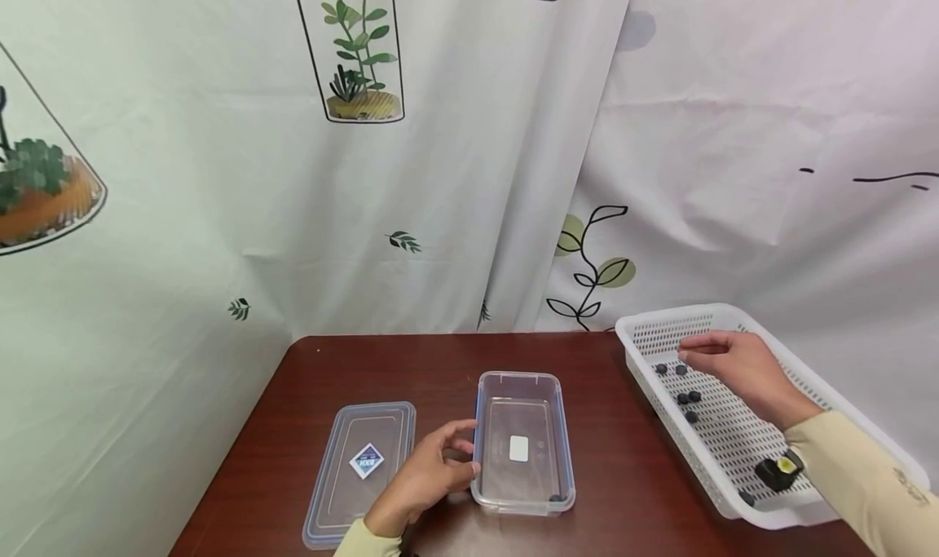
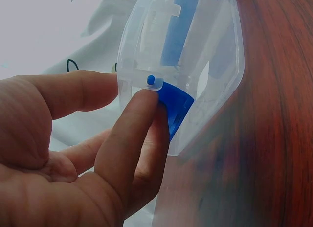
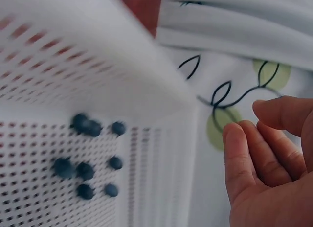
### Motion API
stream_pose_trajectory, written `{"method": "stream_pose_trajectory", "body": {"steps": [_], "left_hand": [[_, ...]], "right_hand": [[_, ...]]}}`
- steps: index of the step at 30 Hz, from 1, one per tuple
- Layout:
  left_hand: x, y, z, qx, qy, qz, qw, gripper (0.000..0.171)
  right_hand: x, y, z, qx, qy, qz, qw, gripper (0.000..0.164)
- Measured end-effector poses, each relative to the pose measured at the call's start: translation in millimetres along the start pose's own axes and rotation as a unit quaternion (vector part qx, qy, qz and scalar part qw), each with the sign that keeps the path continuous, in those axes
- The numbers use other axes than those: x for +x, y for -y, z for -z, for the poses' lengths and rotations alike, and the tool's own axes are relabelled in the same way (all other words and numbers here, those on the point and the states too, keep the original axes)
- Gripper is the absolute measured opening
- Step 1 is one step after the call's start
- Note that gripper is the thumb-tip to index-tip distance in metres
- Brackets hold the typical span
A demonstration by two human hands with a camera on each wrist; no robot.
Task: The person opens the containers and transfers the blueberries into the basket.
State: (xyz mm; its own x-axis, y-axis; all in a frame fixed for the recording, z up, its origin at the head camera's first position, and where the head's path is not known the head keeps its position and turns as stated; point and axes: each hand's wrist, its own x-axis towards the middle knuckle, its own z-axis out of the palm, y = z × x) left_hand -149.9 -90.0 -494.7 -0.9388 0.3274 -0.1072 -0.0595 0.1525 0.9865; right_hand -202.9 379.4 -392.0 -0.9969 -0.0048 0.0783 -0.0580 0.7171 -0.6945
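Beside the clear plastic box (image 1: pixel 518 417), my left hand (image 1: pixel 434 469) has its thumb and fingertips at the box's left wall, loosely bent and spread apart. The left wrist view shows those fingertips right at a blue clip (image 2: pixel 178 107) on the box's side. A dark blueberry (image 1: pixel 556 498) lies in the box's near right corner. My right hand (image 1: pixel 741 371) hovers over the far part of the white basket (image 1: pixel 693 451), thumb apart from the fingers and nothing between them. Several blueberries (image 3: pixel 84 170) lie on the basket's perforated floor.
Left of the box, a clear lid (image 1: pixel 337 479) with a blue rim and a diamond sticker lies flat on the dark red table (image 1: pixel 601 459). A plant-print curtain (image 1: pixel 440 174) hangs behind and along the left side.
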Motion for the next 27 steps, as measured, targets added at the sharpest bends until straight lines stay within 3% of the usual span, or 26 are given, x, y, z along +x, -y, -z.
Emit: {"method": "stream_pose_trajectory", "body": {"steps": [5,12,16,27], "left_hand": [[0.0,-1.9,0.0,0.001,-0.002,-0.001,1.0,0.069],[-1.3,-3.6,-0.4,-0.004,0.0,-0.003,1.0,0.069],[-1.3,-3.6,-0.6,0.0,-0.003,-0.005,1.0,0.068],[-2.2,-1.9,-0.3,0.003,-0.007,0.002,1.0,0.069]], "right_hand": [[5.9,24.4,-12.6,0.022,0.013,0.024,0.999,0.04],[11.0,52.4,-46.6,0.067,0.046,0.048,0.996,0.033],[14.0,64.9,-69.4,0.095,0.076,0.078,0.99,0.027],[16.6,83.1,-130.8,0.091,0.167,0.165,0.968,0.013]]}}
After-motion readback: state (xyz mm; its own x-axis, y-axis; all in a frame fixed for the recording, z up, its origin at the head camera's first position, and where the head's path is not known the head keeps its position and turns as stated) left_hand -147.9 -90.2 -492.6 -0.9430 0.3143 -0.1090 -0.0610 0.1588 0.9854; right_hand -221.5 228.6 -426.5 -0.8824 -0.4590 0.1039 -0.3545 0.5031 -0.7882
